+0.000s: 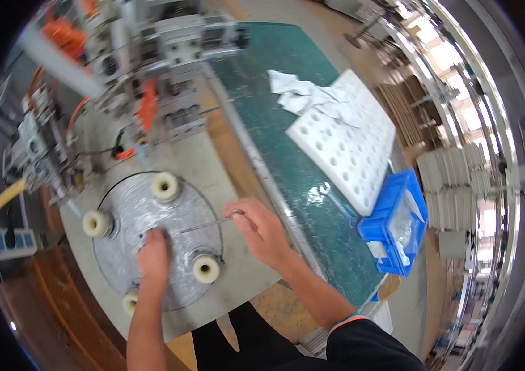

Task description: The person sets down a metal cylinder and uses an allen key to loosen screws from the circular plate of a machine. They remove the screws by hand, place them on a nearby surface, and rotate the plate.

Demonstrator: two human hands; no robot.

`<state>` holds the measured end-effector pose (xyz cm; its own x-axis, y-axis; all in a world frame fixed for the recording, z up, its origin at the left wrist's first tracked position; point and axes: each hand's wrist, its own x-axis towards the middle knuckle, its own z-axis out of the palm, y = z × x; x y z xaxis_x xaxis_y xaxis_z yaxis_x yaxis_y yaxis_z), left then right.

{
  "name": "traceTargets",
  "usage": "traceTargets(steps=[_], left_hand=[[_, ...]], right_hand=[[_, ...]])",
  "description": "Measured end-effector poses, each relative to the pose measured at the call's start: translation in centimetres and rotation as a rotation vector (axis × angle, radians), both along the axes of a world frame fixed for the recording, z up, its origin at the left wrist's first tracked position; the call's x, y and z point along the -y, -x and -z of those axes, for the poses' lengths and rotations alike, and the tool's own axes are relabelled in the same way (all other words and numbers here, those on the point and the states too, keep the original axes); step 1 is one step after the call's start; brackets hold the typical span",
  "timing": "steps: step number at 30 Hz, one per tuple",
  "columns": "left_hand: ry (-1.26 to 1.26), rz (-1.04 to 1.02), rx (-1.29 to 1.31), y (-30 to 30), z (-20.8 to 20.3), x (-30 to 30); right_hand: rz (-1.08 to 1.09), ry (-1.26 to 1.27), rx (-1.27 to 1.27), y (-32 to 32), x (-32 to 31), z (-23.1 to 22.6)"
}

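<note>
A round grey metal disc [129, 204] lies on the pale machine table, with several cream-coloured ring-shaped fixtures [165, 186] near its rim. At the middle of the disc, my left hand [153, 256] points downward with its fingers drawn together. A small dark piece shows beside those fingertips; what they pinch is hidden. My right hand [262, 234] is closed on one end of a thin metal rod [205, 226], which looks like a long hex key. The rod lies nearly level above the right part of the disc, its free end pointing toward my left hand.
Beyond the disc stands machinery [182, 46] with metal blocks and orange tubing. To the right, a green-topped bench [262, 80] carries a white perforated tray [342, 148], a crumpled white cloth [312, 96], a wrench [338, 203] and a blue bin [386, 232] holding clear plastic.
</note>
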<state>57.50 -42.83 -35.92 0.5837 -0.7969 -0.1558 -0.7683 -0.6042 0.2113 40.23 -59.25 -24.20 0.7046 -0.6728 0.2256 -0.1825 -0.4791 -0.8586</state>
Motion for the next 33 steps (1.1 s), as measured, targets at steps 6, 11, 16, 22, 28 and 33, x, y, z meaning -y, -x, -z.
traceTargets(steps=[6,11,16,22,28,33], left_hand=[[-0.197,0.157,0.059,-1.5,0.4,0.3],[-0.302,0.402,0.146,-2.8,-0.9,0.1],[-0.306,0.604,0.184,-3.8,-1.5,1.0],[-0.334,0.613,0.170,-4.7,-0.2,1.2],[-0.438,0.674,0.193,-5.3,-0.5,1.7],[-0.475,0.929,0.300,-6.5,-0.6,2.8]], right_hand=[[0.521,-0.694,-0.078,9.7,1.6,1.0],[0.800,-0.797,0.130,17.0,4.9,2.8],[1.041,-0.864,0.429,21.4,7.1,5.3],[1.114,-0.843,0.289,23.1,3.7,4.8],[1.343,0.058,-0.067,31.5,-0.7,0.5],[1.819,0.113,-0.179,43.1,2.2,1.3]])
